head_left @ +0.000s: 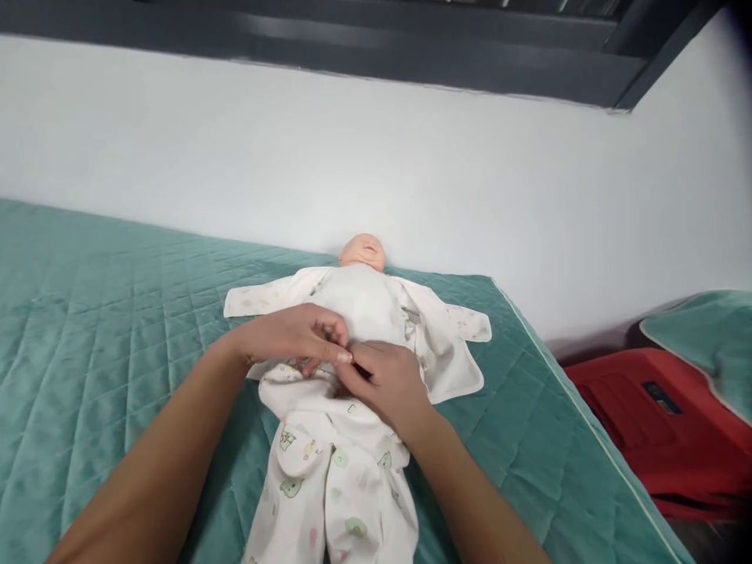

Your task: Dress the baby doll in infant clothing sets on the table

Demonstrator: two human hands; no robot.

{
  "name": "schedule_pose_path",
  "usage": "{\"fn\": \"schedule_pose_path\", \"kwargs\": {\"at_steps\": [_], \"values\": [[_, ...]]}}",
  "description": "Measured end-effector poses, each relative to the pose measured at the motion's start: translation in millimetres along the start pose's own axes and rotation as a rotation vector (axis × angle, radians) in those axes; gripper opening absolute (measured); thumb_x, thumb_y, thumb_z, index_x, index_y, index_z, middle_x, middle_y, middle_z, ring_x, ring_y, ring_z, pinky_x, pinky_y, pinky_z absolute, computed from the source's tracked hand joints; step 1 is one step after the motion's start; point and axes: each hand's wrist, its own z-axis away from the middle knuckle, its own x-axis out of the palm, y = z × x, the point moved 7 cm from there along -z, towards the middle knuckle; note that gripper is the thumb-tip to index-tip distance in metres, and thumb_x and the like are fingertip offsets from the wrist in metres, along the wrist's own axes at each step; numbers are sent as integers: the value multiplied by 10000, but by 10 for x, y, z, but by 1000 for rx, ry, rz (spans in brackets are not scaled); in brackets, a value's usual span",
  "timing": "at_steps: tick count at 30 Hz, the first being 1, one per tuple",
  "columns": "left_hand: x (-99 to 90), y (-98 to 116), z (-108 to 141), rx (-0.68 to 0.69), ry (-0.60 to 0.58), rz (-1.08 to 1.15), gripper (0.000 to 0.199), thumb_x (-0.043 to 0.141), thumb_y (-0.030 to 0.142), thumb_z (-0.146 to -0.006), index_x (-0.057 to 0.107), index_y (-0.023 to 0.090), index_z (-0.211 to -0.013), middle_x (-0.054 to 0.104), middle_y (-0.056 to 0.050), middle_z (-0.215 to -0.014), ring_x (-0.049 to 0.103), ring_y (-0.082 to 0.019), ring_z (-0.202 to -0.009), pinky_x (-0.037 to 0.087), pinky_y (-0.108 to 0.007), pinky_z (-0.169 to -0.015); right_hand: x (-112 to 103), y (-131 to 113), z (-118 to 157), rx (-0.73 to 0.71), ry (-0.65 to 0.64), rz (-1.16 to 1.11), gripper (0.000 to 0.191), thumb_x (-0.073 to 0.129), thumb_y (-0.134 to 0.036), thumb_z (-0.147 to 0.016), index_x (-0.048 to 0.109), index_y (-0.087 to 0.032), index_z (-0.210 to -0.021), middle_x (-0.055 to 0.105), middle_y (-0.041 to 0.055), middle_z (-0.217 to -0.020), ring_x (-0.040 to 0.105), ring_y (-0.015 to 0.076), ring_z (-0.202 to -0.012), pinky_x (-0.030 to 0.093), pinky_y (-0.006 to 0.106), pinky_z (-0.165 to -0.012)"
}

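Observation:
A baby doll (pixel 363 251) lies on its back on a green quilted cover, its head toward the wall. Beneath its white-covered torso a white jacket (pixel 450 364) is spread open, sleeves out to both sides. Patterned white trousers (pixel 352 486) cover the legs. My left hand (pixel 309 337) is at the doll's waist with thumb and fingers curled. Touching its thumb tip, my right hand (pixel 381 380) is closed in a pinch over the top of the trousers. What either hand grips is hidden between the fingers.
The green quilted cover (pixel 117 337) reaches a white wall (pixel 352 164) behind the doll. Beyond the bed's right edge is a red case (pixel 663 423) with green fabric (pixel 705 337) above it. A dark frame (pixel 294 43) runs along the top.

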Motion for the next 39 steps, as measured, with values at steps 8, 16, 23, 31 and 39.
{"fn": "schedule_pose_path", "kwargs": {"at_steps": [8, 16, 23, 31, 39], "values": [[-51, -234, 96, -23, 92, -124, 342, 587, 520, -896, 678, 197, -832, 565, 32, -581, 494, -93, -541, 371, -188, -510, 52, -71, -42, 58, -184, -69, 343, 556, -396, -956, 612, -202, -679, 611, -37, -629, 525, 104, -644, 317, 262, -641], [0, -154, 134, 67, -23, -213, 270, 597, 453, -893, 721, 225, -963, 637, 14, -793, 507, -108, -664, 367, -195, -571, 105, 94, 50, 323, -344, -639, 224, 700, -409, -853, 586, -218, -840, 495, -83, -623, 432, 80, -574, 325, 233, -563], [98, -131, 98, 112, -53, -356, 287, 742, 476, -743, 699, 193, -731, 528, 22, -664, 434, -113, -601, 308, -226, -525, 86, 194, 56, 363, -352, -945, 331, 795, -363, -769, 587, -207, -974, 567, -65, -671, 446, 78, -566, 324, 220, -532], [-36, -191, 44, 133, 129, -154, 313, 681, 479, -797, 623, 175, -751, 517, 28, -679, 441, -104, -617, 341, -218, -563, 68, 195, 61, 374, -382, -1026, 334, 786, -326, -783, 633, -214, -1057, 517, -83, -640, 419, 60, -525, 317, 204, -510], [-406, -390, 101, 141, 565, 49, 301, 750, 423, -725, 582, 175, -748, 503, 39, -655, 437, -93, -575, 316, -208, -521, -148, 448, 174, 472, -274, -1152, 405, 773, -366, -770, 667, -230, -1136, 544, -47, -645, 431, 81, -509, 298, 211, -478]]}}
